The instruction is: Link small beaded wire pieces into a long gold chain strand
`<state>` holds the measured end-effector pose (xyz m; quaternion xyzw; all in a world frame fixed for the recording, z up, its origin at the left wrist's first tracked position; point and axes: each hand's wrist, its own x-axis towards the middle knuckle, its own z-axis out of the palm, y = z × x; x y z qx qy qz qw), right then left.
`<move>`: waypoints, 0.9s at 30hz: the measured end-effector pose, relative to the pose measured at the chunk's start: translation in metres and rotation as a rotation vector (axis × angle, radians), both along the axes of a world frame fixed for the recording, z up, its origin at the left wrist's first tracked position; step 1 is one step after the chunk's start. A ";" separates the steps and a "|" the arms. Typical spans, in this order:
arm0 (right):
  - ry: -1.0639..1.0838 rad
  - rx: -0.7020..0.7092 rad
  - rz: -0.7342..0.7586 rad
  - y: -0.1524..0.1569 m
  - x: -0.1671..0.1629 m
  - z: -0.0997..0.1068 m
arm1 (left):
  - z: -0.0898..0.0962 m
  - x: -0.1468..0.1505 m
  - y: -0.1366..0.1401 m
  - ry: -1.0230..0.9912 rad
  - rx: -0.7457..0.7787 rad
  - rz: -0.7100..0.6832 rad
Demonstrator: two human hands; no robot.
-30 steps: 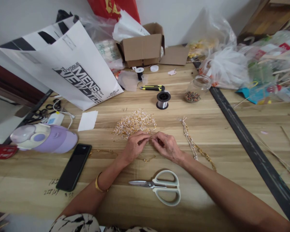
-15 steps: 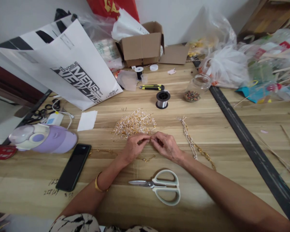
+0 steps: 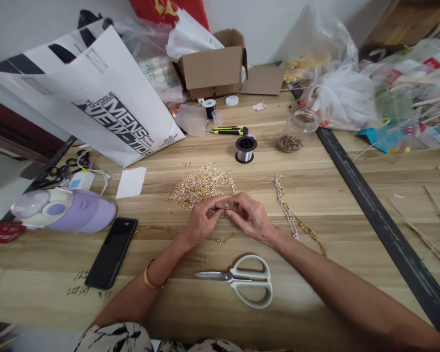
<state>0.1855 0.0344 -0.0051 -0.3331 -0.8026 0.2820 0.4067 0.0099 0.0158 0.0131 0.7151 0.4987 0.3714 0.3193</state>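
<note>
My left hand [image 3: 202, 221] is closed, thumb and fingertips pinching a small gold piece [image 3: 225, 206] whose exact kind is hard to make out. Opposite it, my right hand [image 3: 252, 218] pinches at the same piece, its fingers curled and nearly touching the left. Just behind both hands lies a heap of small gold and clear-white beaded pieces [image 3: 201, 185]. A thin gold chain [image 3: 223, 239] runs across the table under my left wrist, with fine thread beside it. Closer to me rest scissors [image 3: 251, 281] with pale handles.
Silver and gold chains [image 3: 286, 210] lie to the right. Behind are a wire spool [image 3: 245, 149], a utility knife [image 3: 229, 130] and a bead jar [image 3: 297, 134]. At left are a phone [image 3: 112, 253], a purple bottle [image 3: 84, 211] and a large white bag [image 3: 132, 110].
My fingertips have shifted slightly around the small gold piece; the right fingers have lifted and spread a little from the thumb. The camera view has moved slightly.
</note>
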 end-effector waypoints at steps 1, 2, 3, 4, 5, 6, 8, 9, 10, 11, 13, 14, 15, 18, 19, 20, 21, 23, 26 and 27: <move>0.006 0.006 0.024 0.000 0.000 0.000 | -0.001 0.000 0.000 -0.011 -0.006 -0.002; 0.012 0.012 0.050 0.001 0.000 -0.001 | -0.001 0.000 0.000 -0.020 -0.011 -0.001; 0.016 0.017 0.071 0.001 0.000 -0.002 | -0.002 0.000 0.000 -0.025 -0.018 -0.002; 0.017 0.020 0.083 0.002 0.000 -0.003 | -0.003 0.000 0.000 -0.028 -0.023 -0.002; 0.018 0.021 0.088 0.002 0.000 -0.005 | -0.004 0.000 0.000 -0.028 -0.028 -0.002; 0.017 0.022 0.086 0.002 0.000 -0.006 | -0.004 0.000 0.000 -0.027 -0.031 -0.002; 0.011 0.023 0.076 0.003 0.000 -0.007 | -0.004 -0.001 0.000 -0.029 -0.030 0.001; 0.007 0.022 0.071 0.003 0.000 -0.007 | -0.004 -0.001 0.000 -0.033 -0.028 0.004; 0.001 0.021 0.064 0.002 0.000 -0.007 | -0.004 -0.001 0.001 -0.038 -0.025 0.008; -0.006 0.020 0.055 0.002 0.000 -0.006 | -0.003 -0.001 0.001 -0.043 -0.021 0.012; -0.025 0.019 0.030 0.001 0.001 -0.004 | -0.002 -0.001 0.000 -0.047 -0.009 0.023; -0.034 0.024 0.015 0.000 0.001 -0.003 | -0.002 -0.001 0.000 -0.045 -0.004 0.027; -0.040 0.031 0.000 0.000 0.001 -0.002 | -0.002 -0.001 0.000 -0.044 -0.001 0.029; -0.033 0.067 -0.020 -0.001 0.002 0.000 | -0.003 0.000 0.000 -0.055 -0.002 0.024; -0.026 0.078 -0.014 -0.001 0.001 -0.001 | -0.003 0.000 0.000 -0.058 -0.002 0.021; -0.020 0.086 0.000 -0.001 0.001 -0.001 | -0.004 0.000 0.000 -0.058 0.001 0.018; -0.014 0.091 0.013 -0.001 0.001 -0.002 | -0.004 0.000 0.000 -0.052 0.006 0.014; -0.013 0.082 0.033 0.000 0.000 -0.005 | -0.005 0.000 0.000 -0.029 0.017 0.011; -0.010 0.061 0.045 0.002 0.000 -0.006 | -0.004 0.000 0.000 -0.002 0.029 0.012; -0.006 0.057 0.047 0.002 0.000 -0.006 | -0.003 0.000 0.000 0.004 0.034 0.013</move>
